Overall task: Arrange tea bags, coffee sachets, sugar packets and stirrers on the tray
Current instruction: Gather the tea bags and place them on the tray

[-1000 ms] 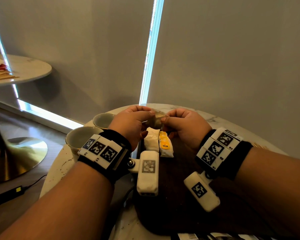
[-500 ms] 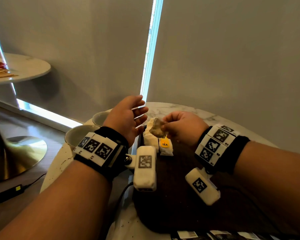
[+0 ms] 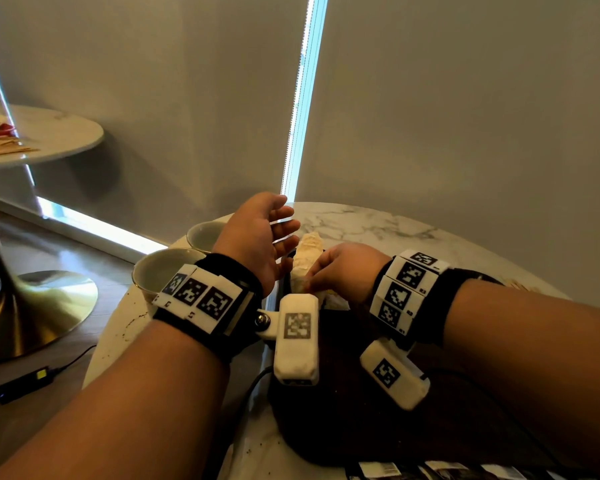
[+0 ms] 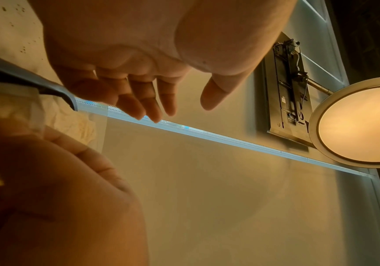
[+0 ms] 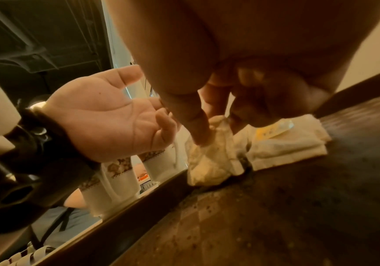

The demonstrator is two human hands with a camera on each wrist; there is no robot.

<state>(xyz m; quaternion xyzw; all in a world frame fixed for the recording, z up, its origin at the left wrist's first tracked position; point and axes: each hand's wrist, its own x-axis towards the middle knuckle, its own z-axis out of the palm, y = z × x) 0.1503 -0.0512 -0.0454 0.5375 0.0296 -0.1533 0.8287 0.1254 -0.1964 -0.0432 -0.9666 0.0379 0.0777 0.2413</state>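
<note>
The round table [image 3: 378, 225] holds a dark tray [image 3: 354, 420], and two cups [image 3: 160, 271] stand just beside the tray's left edge. A second ago both hands were pinching one tea bag together, up in the air. Now the left hand [image 3: 257, 237] has let go. It hangs above the cups with its fingers spread, palm turned to the right, and holds nothing. The right hand [image 3: 343, 271] has gone down to the tray. Its thumb and fingers pinch the top of that tea bag [image 5: 209, 158], and the bottom of the bag touches the tray, near the left rim. Two more tea bags [image 5: 286, 144] lie flat just beside it, one with a yellow tag.

So this tea bag looks almost put down. I think the right hand only has to let go. More packets [image 3: 430, 471] wait at the near edge of the tray.
</note>
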